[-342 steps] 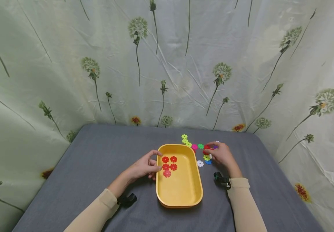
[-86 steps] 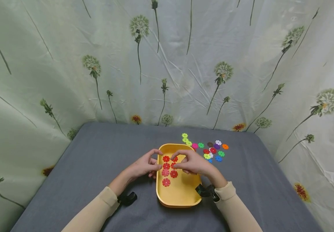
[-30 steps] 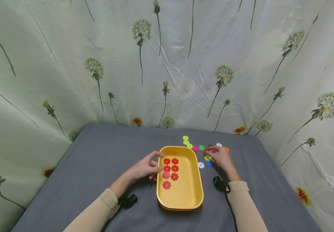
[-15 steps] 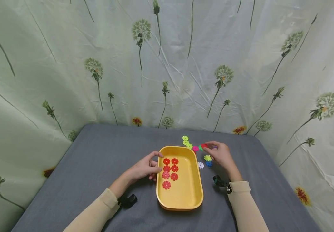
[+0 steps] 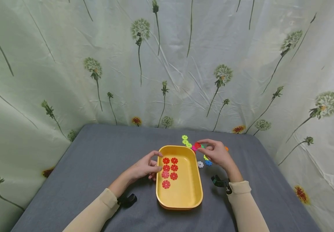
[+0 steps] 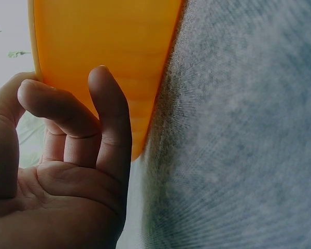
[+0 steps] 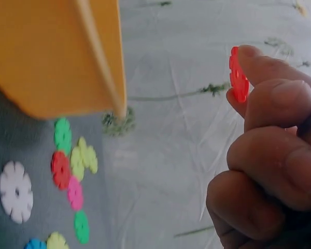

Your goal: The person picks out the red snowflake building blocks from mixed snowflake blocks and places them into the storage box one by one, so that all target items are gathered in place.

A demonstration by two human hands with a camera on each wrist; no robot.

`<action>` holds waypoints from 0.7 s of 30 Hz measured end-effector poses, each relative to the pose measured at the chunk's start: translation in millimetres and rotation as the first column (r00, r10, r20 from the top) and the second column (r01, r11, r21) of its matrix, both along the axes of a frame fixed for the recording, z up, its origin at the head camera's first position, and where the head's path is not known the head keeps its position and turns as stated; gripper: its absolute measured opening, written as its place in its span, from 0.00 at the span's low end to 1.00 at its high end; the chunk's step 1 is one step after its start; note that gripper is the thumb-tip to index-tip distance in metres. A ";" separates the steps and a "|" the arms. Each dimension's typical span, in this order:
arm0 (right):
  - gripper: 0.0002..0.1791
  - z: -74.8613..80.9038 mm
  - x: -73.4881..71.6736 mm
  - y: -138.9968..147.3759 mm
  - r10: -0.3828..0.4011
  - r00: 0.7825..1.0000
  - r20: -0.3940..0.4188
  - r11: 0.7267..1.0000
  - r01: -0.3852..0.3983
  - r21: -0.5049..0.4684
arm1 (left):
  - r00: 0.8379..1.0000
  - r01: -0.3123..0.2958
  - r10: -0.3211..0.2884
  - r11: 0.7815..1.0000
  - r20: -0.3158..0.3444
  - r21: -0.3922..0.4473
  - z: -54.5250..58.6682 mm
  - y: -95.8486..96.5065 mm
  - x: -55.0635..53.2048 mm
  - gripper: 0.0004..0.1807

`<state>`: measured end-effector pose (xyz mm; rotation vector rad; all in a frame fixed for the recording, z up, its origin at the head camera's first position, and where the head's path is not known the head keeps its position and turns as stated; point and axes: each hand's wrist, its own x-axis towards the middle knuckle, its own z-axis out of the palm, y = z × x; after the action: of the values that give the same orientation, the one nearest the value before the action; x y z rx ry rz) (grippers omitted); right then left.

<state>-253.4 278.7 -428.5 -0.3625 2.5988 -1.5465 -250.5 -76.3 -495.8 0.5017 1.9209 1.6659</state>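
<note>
My right hand (image 5: 217,154) pinches a red flower-shaped disc (image 7: 238,75) between thumb and index finger, raised off the table just beyond the tray's right rim. The other fingers curl into the palm in the right wrist view. My left hand (image 5: 142,167) grips the left rim of the yellow tray (image 5: 185,193), thumb and index finger over the edge, other fingers against the outer wall (image 6: 129,46). Inside the tray, several red discs (image 5: 174,168) lie in two columns along the left side; the lower left ones look pinker.
Loose discs lie on the grey cloth beyond and right of the tray: yellow-green ones (image 5: 185,137), a white one (image 5: 200,164), a blue one (image 5: 208,163) and others partly behind my right hand. A flower-printed curtain (image 5: 184,80) hangs at the table's back edge.
My right hand has picked the red disc from the loose pile and moved it left and up toward the tray. The left hand stays on the rim. More red discs lie inside than at first.
</note>
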 end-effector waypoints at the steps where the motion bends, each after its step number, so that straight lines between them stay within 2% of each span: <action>1: 0.23 1.8 1.3 -2.4 0.014 1.000 0.003 1.000 -0.013 -0.013 | 1.000 0.000 0.000 1.000 0.000 -0.001 -0.2 0.1 -0.3 0.31; 6: 0.22 5.5 6.4 -15.9 0.106 0.994 0.005 0.993 -0.105 -0.059 | 1.000 -0.002 0.002 1.000 -0.005 -0.004 -0.2 -0.3 -0.1 0.30; 10: 0.18 -0.3 6.7 -27.0 0.194 0.980 -0.037 0.981 -0.195 -0.018 | 1.000 -0.003 0.003 1.000 -0.015 -0.001 0.6 -1.0 0.7 0.30; 21: 0.17 -19.0 10.1 -55.4 0.418 0.907 -0.047 0.907 -0.413 0.084 | 1.000 0.007 -0.007 1.000 -0.005 0.005 0.0 -0.1 -1.5 0.30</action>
<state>-243.4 223.3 -447.5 -0.9054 2.3986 -1.3069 -252.0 -76.4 -495.7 0.5151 1.9172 1.6663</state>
